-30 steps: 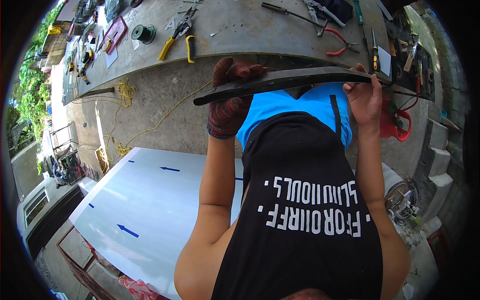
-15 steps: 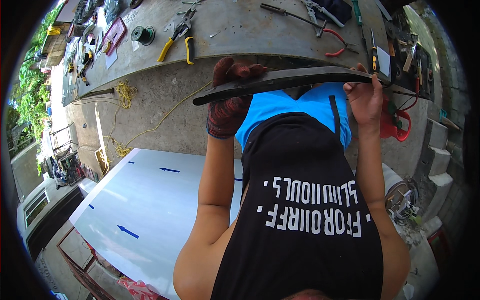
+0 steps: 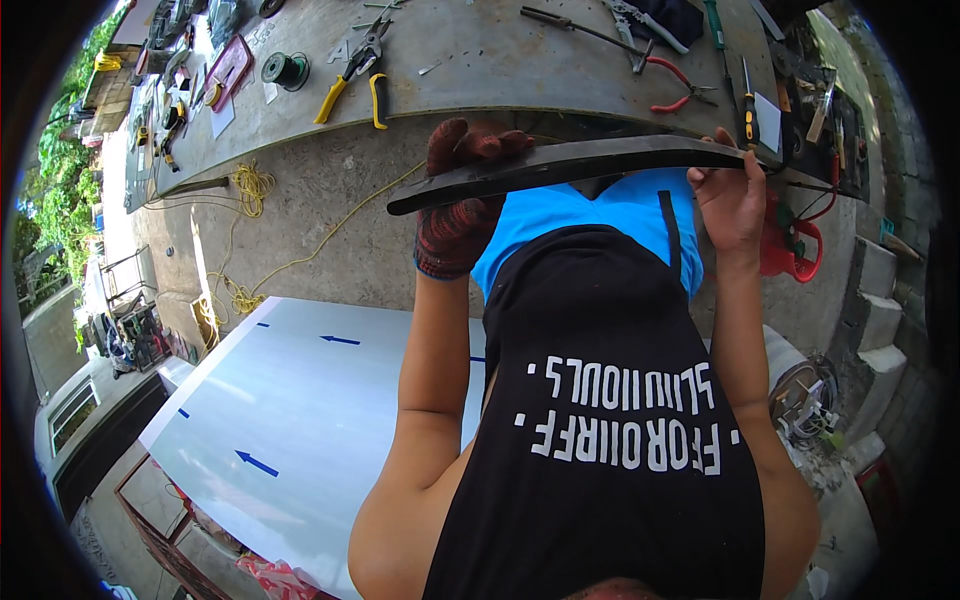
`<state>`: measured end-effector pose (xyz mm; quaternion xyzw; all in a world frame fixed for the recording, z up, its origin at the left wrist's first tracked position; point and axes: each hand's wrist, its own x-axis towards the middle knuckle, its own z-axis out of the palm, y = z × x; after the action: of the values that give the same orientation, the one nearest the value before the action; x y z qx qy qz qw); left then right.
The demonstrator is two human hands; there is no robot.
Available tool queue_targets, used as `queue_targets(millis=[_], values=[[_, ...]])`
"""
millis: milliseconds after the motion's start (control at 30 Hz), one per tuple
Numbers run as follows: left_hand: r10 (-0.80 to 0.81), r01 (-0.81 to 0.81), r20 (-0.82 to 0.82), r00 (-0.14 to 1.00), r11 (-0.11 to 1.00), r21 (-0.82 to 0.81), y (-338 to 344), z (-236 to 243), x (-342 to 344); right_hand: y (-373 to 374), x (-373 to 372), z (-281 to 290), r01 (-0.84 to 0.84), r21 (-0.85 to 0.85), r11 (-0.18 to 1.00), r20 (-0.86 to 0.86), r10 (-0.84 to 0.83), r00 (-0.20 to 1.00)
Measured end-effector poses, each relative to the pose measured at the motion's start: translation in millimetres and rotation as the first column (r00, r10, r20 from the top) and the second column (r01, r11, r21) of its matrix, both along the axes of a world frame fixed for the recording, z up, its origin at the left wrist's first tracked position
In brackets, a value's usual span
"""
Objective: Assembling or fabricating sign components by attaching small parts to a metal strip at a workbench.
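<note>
A long, slightly curved black strip point(image 3: 580, 160) lies across in front of me, close to the table's near edge; I cannot tell its material. My left hand point(image 3: 455, 238), in a dark red and black knitted glove, is closed around the strip near its blunt left end, fingers above and palm below. Bare, my right hand point(image 3: 733, 205) pinches the tapered right end between thumb and fingers. Beyond the strip on the grey table point(image 3: 480, 75) lie yellow-handled snips point(image 3: 352, 75), their handles spread, and red-handled pliers point(image 3: 683, 88).
A green wire spool point(image 3: 286, 70), a screwdriver point(image 3: 749, 108) and scattered tools lie on the table. Yellow cord point(image 3: 250, 188) trails over the concrete floor at left. A large white sheet with blue arrows point(image 3: 290, 420) is behind my left arm; a red container point(image 3: 795, 250) stands at right.
The strip has tilted very slightly in my hands, and its left end sits a touch lower. Both hands keep their grip.
</note>
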<state>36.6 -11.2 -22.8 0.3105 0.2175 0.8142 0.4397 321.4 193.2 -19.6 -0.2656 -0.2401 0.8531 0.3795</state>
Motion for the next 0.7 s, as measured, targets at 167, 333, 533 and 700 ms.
queue_targets(millis=[167, 333, 533, 700], values=[[-0.036, 0.036, 0.03, 0.999, 0.999, 0.014, 0.2, -0.2, -0.9, 0.2, -2.3, 2.2, 0.063, -0.019, 0.998, 0.03, -0.063, 0.998], [-0.008, 0.009, 0.077, 0.997, 1.0, -0.02, -1.1, 1.2, 2.6, 2.5, 0.9, -2.3, 0.004, -0.005, 1.0, 0.037, -0.004, 0.999], [-0.004, 0.009, 0.126, 0.992, 0.999, -0.04, -5.4, -0.9, 1.4, -0.7, -1.2, -1.4, 0.009, 0.006, 1.0, 0.062, -0.01, 0.998], [-0.028, 0.032, 0.188, 0.982, 0.999, -0.019, -11.0, -14.8, -5.4, -3.6, -2.3, -4.5, -0.013, 0.058, 0.998, 0.053, 0.01, 0.999]])
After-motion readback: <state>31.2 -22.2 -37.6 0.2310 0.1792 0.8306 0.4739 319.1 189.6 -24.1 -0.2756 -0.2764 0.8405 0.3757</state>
